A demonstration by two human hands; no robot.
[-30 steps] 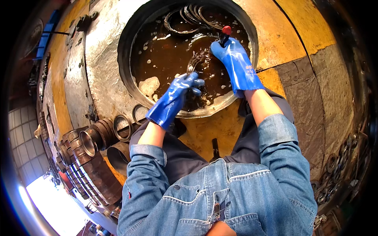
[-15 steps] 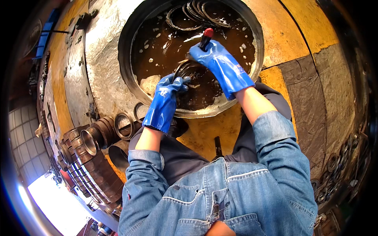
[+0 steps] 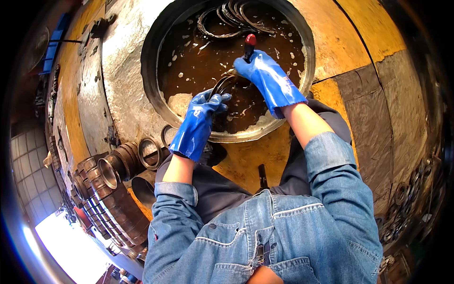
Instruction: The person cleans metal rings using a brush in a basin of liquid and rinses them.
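Note:
Both my hands wear blue rubber gloves and work over a round metal tub of brown liquid. My left hand is closed around a metal ring, which is partly hidden by the glove. In my right fist is a dark handle with a red end; the tool's working end is hidden behind the glove, close to the ring. Several thin metal rings lie overlapping in the liquid at the tub's far side. A pale lump sits inside the tub by my left glove.
Several rusty cylindrical rings stand in rows on the left, beside another ring near the tub. Metal plates and yellow boards cover the floor. Many small metal parts lie at the right edge.
My right hand has shifted slightly down and right, with the red-ended handle turned more upright. My left hand stays on the ring nearly in place.

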